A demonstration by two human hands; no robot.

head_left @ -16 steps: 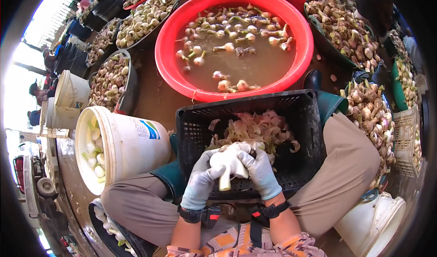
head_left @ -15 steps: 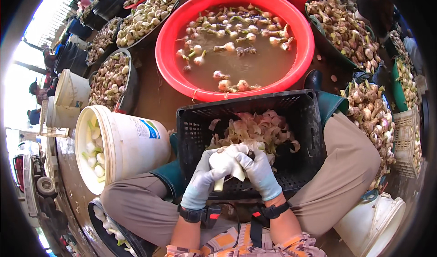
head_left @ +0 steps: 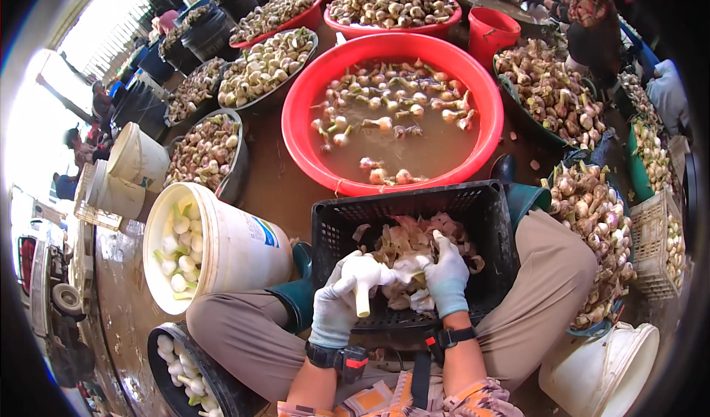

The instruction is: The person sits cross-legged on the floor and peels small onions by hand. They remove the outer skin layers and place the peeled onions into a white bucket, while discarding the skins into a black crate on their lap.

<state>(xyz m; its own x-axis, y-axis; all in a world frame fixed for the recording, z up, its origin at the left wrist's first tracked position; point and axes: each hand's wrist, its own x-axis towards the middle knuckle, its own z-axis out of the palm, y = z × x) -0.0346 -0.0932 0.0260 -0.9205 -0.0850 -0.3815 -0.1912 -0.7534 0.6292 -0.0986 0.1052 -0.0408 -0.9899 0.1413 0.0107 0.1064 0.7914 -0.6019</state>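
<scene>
My left hand, in a pale work glove, grips a white garlic bulb with its cut green-white stem pointing down toward me. My right hand, gloved alike, is just right of the bulb, its fingers pinching a whitish strip of garlic skin. Both hands are over a black plastic crate that stands between my legs. Loose pinkish and white garlic skins lie heaped inside it.
A white bucket of peeled garlic lies tipped at left, beside a black bucket of more bulbs. Beyond the crate sits a red basin with garlic floating in murky water. Unpeeled garlic heaps stand right; a white bucket lies lower right.
My hands have moved apart, the right one pulling away to the right with skin from the bulb. The bulb stays in my left hand. The view has tilted up, showing more basins behind.
</scene>
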